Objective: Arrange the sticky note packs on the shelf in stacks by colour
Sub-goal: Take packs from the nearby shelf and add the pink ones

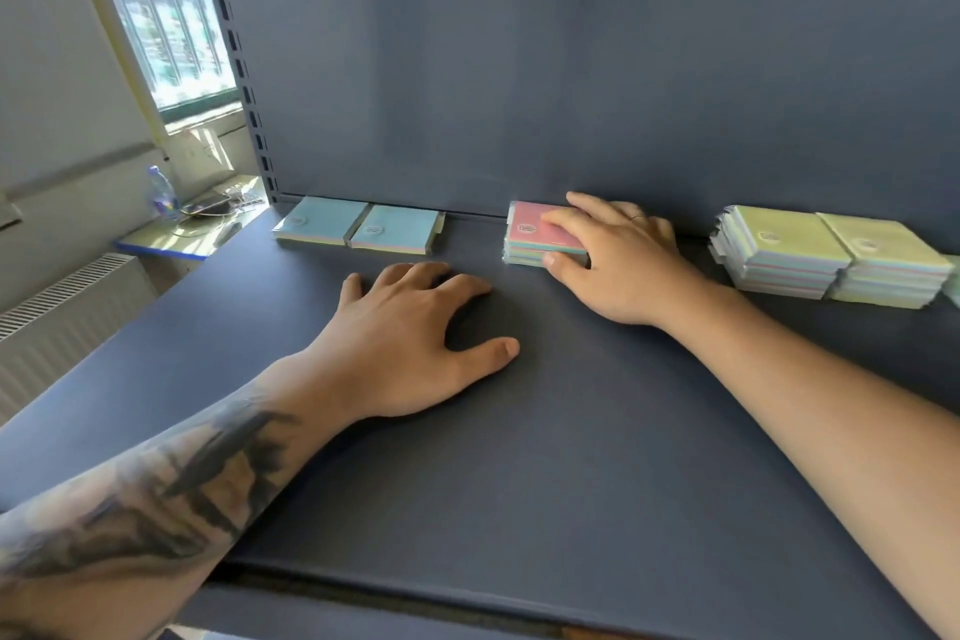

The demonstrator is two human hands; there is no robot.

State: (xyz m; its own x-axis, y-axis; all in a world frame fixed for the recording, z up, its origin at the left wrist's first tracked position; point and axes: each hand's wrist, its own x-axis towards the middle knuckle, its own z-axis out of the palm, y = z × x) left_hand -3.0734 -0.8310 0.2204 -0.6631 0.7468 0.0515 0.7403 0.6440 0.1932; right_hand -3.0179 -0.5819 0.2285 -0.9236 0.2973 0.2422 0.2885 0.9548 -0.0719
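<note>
A: What is the right hand (618,260) doing, right of centre in the frame?

B: It lies over the pink stack (540,237) of sticky note packs, fingers curved across the top pack and the thumb pressed against the near side. So it clasps the stack between fingers and thumb, not far spread.

A: And the left hand (410,333)?

B: Centre of the frame, palm down on the shelf (519,457), fingers loosely spread, holding nothing. It is apart from every pack.

A: How would you expect the packs to handle?

B: Light, I judge, and fairly stiff as small paper blocks. They look film-wrapped, so probably slick against each other; a tall stack could shear sideways if pushed from the top. Best taken by opposite side edges, squeezing the whole stack, as the right hand nearly does.

A: Where does everything sit?

B: The pink stack is against the back wall, mid-frame. The blue packs (358,226) lie side by side at the back, left of centre. The yellow stacks (831,252), two touching and several packs high, are at the right edge.
</note>
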